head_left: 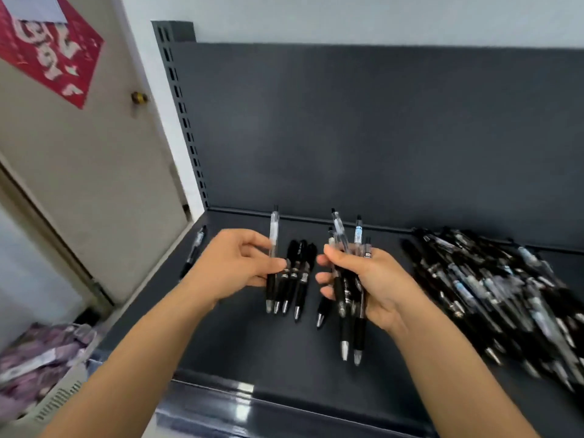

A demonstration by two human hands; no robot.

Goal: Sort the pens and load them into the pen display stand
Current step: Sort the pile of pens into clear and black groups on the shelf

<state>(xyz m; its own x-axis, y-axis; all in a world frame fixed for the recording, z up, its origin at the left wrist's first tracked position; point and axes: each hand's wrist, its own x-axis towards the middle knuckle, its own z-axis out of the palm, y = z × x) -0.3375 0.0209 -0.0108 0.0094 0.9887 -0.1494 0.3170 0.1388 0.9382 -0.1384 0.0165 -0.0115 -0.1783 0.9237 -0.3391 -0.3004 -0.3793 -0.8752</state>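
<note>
- Pens here look light, stiff and smooth-barrelled, so they should roll and slide easily; the rubbery dark grip near the tip is probably the surest place to hold one.
- Left hand (237, 263) pinches a single clear-barrelled pen (273, 235) between thumb and fingertips, upright, tip down, just above the shelf.
- Right hand (376, 279) is wrapped round a loose bundle of pens (343, 330), tips down, click ends fanning out above the fingers; such a bundle could slip if the grip loosens.
- The two hands are near each other but apart, each busy with its own load.
- A short row of black pens (295, 279) lies on the dark shelf (284, 352) between the hands, side by side, tips toward the near edge; it reads as an already sorted group.
- A large unsorted heap of pens (493, 295) lies to the right, blurred, many overlapping; pulling one from the middle would likely drag its neighbours.
- One stray pen (195, 248) lies at the far left edge of the shelf.
- No pen display stand is in view, so loading cannot be judged.
- The raised front lip (252, 403) should stop rolling pens; the back panel (347, 128) closes the far side.
- A door (79, 172) stands to the left, and a basket (50, 403) of purple packets sits near left, below the shelf, out of the way.
</note>
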